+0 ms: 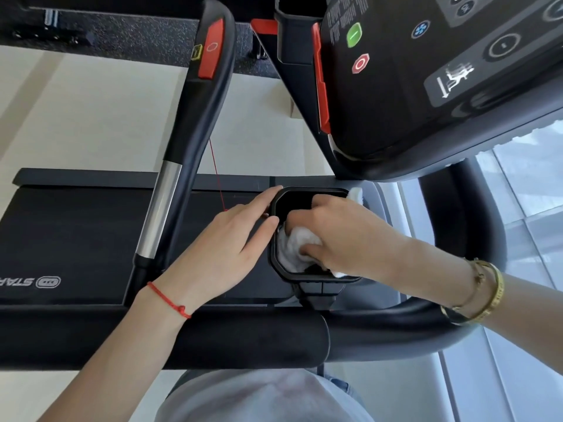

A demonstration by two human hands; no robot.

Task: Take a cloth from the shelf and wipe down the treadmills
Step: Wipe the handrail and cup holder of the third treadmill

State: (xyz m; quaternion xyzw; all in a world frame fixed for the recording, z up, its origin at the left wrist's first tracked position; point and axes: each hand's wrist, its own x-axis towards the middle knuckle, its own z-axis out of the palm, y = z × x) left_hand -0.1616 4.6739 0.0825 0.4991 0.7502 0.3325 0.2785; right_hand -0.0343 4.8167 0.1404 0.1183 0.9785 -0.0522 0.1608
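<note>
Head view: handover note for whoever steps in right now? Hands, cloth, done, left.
Right hand: fingers curled on the white cloth, pushing it into the black cup holder on the treadmill console.
Left hand: fingers straight, resting on the cup holder's left rim, steadying it.
Cloth: bunched inside the holder, a corner poking out past the far rim.
Done: cloth fetched; holder wipe in progress.
Left: finish the holder, then the control panel, handrails and belt. Whether any of those were wiped already cannot be told from this view.
</note>
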